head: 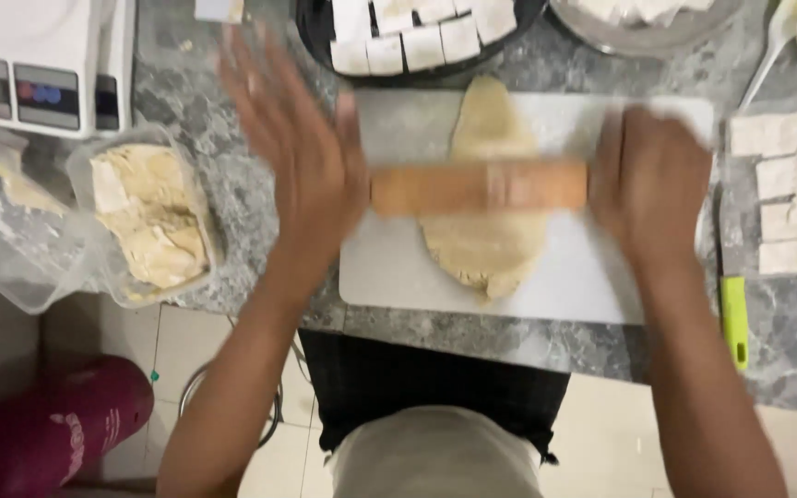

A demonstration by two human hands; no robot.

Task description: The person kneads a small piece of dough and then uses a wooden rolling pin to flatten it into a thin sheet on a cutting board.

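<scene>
Both hands (pixel 302 161) (pixel 652 180) flat, fingers apart | rolling pin (pixel 479 187) lies left-right | dough (pixel 488 198) lengthwise

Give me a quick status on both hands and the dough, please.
Left hand and right hand flat on rolling pin ends. Pin across flattened dough on white board. Nothing obstructing.

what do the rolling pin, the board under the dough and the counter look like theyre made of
Rolling pin: looks like plain unvarnished wood, with an even orange-tan matte colour; motion blur hides any grain.
Board: probably plastic, being flat, uniform white, thin-edged, with rounded corners and a dull surface.
Counter: appears to be stone such as granite or marble, or a look-alike, with mottled grey-and-white veining and a slight sheen.
</scene>
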